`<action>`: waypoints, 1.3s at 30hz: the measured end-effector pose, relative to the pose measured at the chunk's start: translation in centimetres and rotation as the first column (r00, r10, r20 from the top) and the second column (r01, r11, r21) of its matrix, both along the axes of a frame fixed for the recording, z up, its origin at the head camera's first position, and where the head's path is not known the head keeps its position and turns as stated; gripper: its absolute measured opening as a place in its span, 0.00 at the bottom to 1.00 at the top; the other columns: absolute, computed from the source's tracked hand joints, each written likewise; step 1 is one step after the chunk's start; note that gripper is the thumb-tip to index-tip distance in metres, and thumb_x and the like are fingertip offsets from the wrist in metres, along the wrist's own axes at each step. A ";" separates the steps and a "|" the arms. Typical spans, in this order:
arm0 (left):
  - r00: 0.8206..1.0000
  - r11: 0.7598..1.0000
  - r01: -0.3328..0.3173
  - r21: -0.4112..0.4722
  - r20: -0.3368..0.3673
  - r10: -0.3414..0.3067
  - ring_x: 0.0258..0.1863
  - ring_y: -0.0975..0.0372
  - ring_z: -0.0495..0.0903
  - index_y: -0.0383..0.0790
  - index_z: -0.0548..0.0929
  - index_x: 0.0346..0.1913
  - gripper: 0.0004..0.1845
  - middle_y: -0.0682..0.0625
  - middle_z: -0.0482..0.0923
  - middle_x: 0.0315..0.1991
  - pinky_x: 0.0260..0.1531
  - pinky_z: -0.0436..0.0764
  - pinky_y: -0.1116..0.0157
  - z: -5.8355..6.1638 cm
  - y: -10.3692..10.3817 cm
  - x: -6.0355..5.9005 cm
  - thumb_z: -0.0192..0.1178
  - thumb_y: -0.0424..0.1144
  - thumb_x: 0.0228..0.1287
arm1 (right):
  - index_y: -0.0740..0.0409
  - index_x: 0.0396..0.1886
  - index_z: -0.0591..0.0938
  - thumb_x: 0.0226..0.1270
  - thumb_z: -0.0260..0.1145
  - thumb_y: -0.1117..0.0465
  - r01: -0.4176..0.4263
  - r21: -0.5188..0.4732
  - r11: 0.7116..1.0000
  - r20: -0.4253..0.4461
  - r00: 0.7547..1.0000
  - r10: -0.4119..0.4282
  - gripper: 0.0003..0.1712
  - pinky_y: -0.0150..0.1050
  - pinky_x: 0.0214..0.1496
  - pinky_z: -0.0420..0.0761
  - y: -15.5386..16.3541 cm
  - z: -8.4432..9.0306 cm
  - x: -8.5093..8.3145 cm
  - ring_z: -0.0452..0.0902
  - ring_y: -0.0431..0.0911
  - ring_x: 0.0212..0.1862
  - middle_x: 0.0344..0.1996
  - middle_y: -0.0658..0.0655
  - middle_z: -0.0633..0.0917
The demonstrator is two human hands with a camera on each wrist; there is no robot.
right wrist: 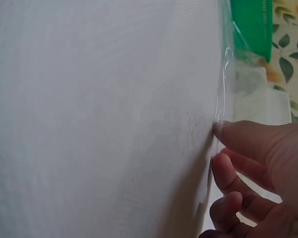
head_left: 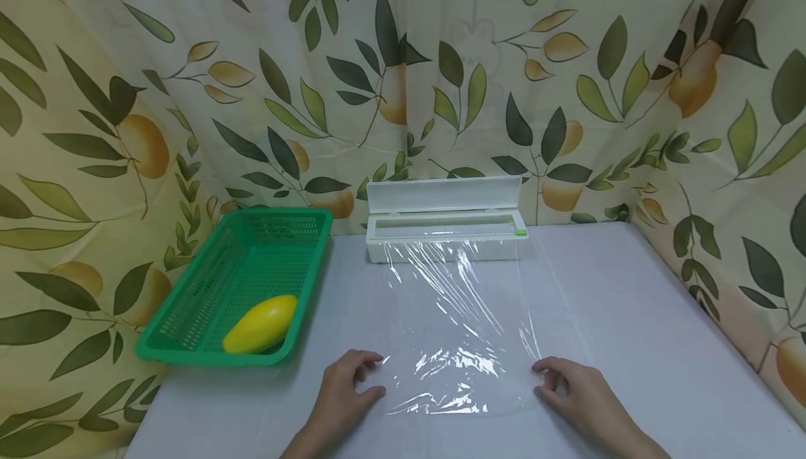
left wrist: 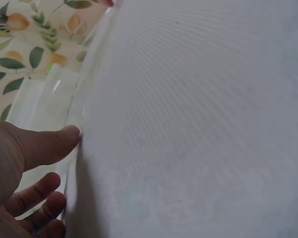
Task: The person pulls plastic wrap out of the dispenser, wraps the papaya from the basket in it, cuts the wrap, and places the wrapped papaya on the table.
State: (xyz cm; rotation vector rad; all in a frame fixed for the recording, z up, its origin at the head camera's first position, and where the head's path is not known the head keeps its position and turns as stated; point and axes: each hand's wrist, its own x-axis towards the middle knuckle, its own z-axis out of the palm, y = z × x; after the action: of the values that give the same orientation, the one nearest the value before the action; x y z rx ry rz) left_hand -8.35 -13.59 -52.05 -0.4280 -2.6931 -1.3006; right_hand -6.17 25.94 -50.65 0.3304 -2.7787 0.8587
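Note:
A sheet of clear cling film [head_left: 453, 333] runs from a white dispenser box [head_left: 443, 250] toward me, lying over the table with shiny creases. At the film's near left side is my left hand [head_left: 345, 390], its thumb and fingertips on the edge, spread apart. My right hand [head_left: 582, 392] touches the opposite side in the same way, fingers loosely bent. In the left wrist view, the left thumb [left wrist: 52, 145] meets the film's edge against the white surface. The right wrist view has the right thumb [right wrist: 243, 139] at the film's edge, the fingertips beneath it.
A green plastic basket [head_left: 315, 263] stands at the left with a smooth yellow fruit [head_left: 261, 325] inside. The box's lid [head_left: 443, 195] is raised, and a small green piece [head_left: 520, 232] sits at its right end. Leaf-patterned curtains [head_left: 491, 95] surround the white table [head_left: 636, 333].

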 end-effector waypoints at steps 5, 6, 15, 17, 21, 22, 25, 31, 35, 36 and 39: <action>1.000 0.999 -0.021 -0.050 -0.013 0.021 0.38 0.65 0.74 0.45 0.86 0.50 0.24 0.57 0.79 0.41 0.40 0.78 0.66 -0.3 -0.3 0.3 0.81 0.33 0.47 | 0.50 0.41 0.87 0.49 0.83 0.62 0.011 0.048 0.999 0.051 0.999 -0.014 0.18 0.33 0.33 0.69 0.5 -0.2 0.2 0.62 0.31 0.28 0.25 0.33 0.72; 1.000 0.999 -0.020 -0.050 -0.008 0.020 0.38 0.65 0.74 0.45 0.86 0.50 0.24 0.57 0.79 0.41 0.41 0.78 0.65 -0.4 -0.4 0.3 0.81 0.34 0.47 | 0.50 0.42 0.88 0.49 0.83 0.61 0.007 0.049 0.999 0.061 0.998 -0.010 0.19 0.33 0.33 0.69 0.6 -0.2 0.2 0.62 0.31 0.29 0.26 0.34 0.72; 0.999 0.999 -0.013 -0.031 0.048 0.014 0.40 0.65 0.74 0.46 0.84 0.53 0.25 0.58 0.79 0.45 0.42 0.78 0.67 -0.5 -0.9 0.9 0.80 0.37 0.50 | 0.51 0.47 0.86 0.51 0.82 0.58 -0.022 0.033 0.999 0.155 0.988 0.016 0.23 0.30 0.29 0.66 1.4 -0.7 0.5 0.58 0.31 0.25 0.29 0.36 0.71; 1.000 1.000 -0.012 -0.029 0.026 0.013 0.39 0.65 0.74 0.46 0.84 0.53 0.25 0.58 0.79 0.45 0.41 0.78 0.67 -0.7 -0.9 0.9 0.80 0.37 0.50 | 0.51 0.48 0.86 0.51 0.83 0.58 -0.020 0.032 0.999 0.161 0.987 0.015 0.23 0.30 0.29 0.66 1.4 -0.7 0.4 0.58 0.32 0.25 0.29 0.37 0.71; 1.000 1.000 -0.002 -0.024 0.018 0.003 0.39 0.65 0.75 0.47 0.84 0.53 0.24 0.57 0.79 0.45 0.41 0.77 0.67 -0.5 -1.1 0.8 0.79 0.38 0.52 | 0.48 0.47 0.85 0.49 0.83 0.57 -0.025 0.041 0.999 0.142 0.990 0.019 0.24 0.30 0.30 0.66 1.4 -0.7 0.1 0.59 0.31 0.26 0.29 0.37 0.70; 1.000 1.000 0.002 -0.020 0.030 -0.002 0.39 0.65 0.75 0.47 0.84 0.54 0.24 0.57 0.80 0.45 0.40 0.77 0.67 -0.3 -1.1 0.7 0.79 0.39 0.53 | 0.47 0.46 0.85 0.49 0.84 0.57 -0.029 0.042 0.999 0.128 0.991 0.023 0.24 0.30 0.30 0.66 1.5 -0.7 0.0 0.59 0.31 0.27 0.30 0.37 0.71; 0.998 1.000 0.019 0.010 0.054 -0.020 0.38 0.63 0.77 0.47 0.83 0.56 0.25 0.55 0.81 0.45 0.39 0.79 0.67 1.0 -1.3 0.4 0.78 0.40 0.56 | 0.44 0.45 0.85 0.47 0.85 0.56 -0.044 0.047 0.998 0.083 0.996 0.040 0.24 0.30 0.30 0.66 1.7 -0.9 -0.3 0.60 0.31 0.29 0.33 0.37 0.72; 0.990 0.996 0.047 0.075 -0.140 -0.036 0.36 0.58 0.83 0.47 0.82 0.58 0.28 0.57 0.83 0.45 0.35 0.84 0.64 5.6 -2.3 -0.3 0.78 0.32 0.53 | 0.38 0.42 0.85 0.43 0.86 0.54 -0.057 0.096 0.994 0.015 0.998 0.056 0.25 0.34 0.39 0.78 1.9 -1.0 -0.8 0.71 0.31 0.38 0.41 0.36 0.78; 0.959 0.995 0.077 0.060 -0.278 -0.057 0.35 0.58 0.84 0.42 0.82 0.59 0.29 0.55 0.84 0.45 0.32 0.85 0.62 9.1 -3.6 -1.1 0.78 0.28 0.52 | 0.39 0.42 0.85 0.44 0.86 0.51 -0.058 0.130 0.990 0.050 0.997 0.052 0.24 0.37 0.45 0.81 2.0 -0.9 -0.9 0.74 0.32 0.41 0.43 0.37 0.78; 0.955 0.996 0.075 0.043 -0.292 -0.060 0.36 0.58 0.84 0.42 0.82 0.59 0.30 0.55 0.84 0.45 0.33 0.85 0.62 10.0 -4.1 -1.4 0.78 0.28 0.52 | 0.39 0.43 0.85 0.45 0.85 0.51 -0.058 0.137 0.989 0.069 0.996 0.048 0.24 0.38 0.45 0.81 2.0 -0.8 -0.9 0.74 0.32 0.41 0.43 0.37 0.78; 0.953 0.998 0.056 -0.021 -0.296 -0.060 0.38 0.59 0.85 0.41 0.81 0.61 0.30 0.53 0.84 0.46 0.35 0.86 0.61 12.4 -6.0 -2.5 0.77 0.30 0.54 | 0.40 0.44 0.85 0.46 0.84 0.49 -0.057 0.140 0.989 0.135 0.990 0.038 0.24 0.37 0.43 0.80 1.8 -0.6 -1.1 0.72 0.33 0.40 0.44 0.39 0.78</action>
State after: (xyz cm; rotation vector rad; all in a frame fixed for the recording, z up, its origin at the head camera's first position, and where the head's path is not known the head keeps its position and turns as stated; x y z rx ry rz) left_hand -10.83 -19.63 -39.65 -0.6520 -2.4562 -1.1297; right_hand -7.28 27.78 -51.21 0.3784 -2.9748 0.7168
